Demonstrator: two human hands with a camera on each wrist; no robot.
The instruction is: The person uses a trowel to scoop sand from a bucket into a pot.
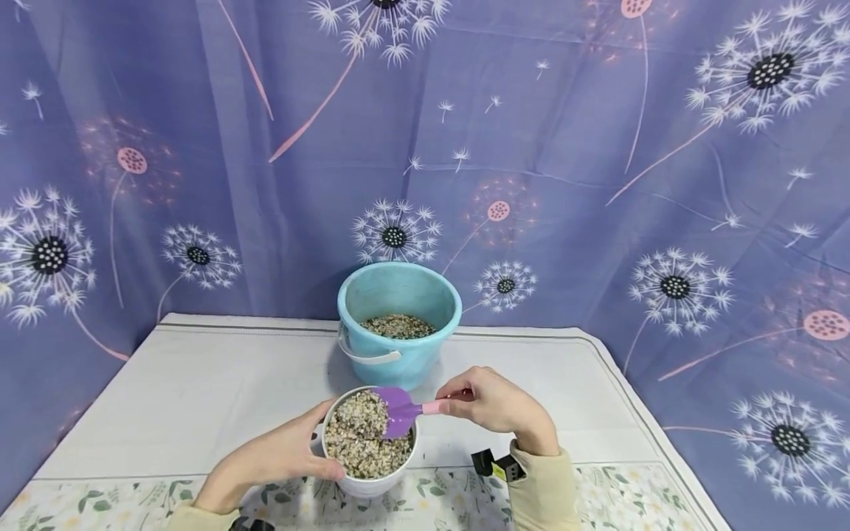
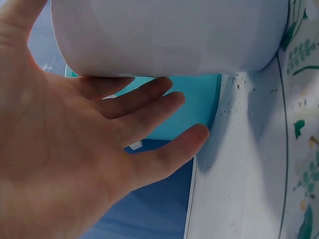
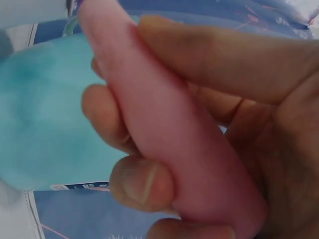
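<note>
A round white pot (image 1: 368, 487) filled with sandy grit (image 1: 368, 453) stands near the table's front. My left hand (image 1: 275, 450) spans its left side, thumb at the near rim. In the left wrist view, the fingers (image 2: 159, 162) are fairly straight and spread; some touch the pot's side and others stand apart from it. My right hand (image 1: 494, 402) grips the pink handle (image 3: 164, 124) of a purple toy shovel (image 1: 400, 413), fingers on one side and thumb along the other. The shovel's blade points left over the pot, against a paler heap of grit.
Right behind the pot stands a turquoise bucket (image 1: 398, 361) partly filled with similar grit, its white handle (image 1: 372, 359) hanging at the front. A purple-blue curtain (image 1: 292, 221) with dandelions hangs behind the table (image 1: 219, 391). Some grains lie scattered on the white tabletop.
</note>
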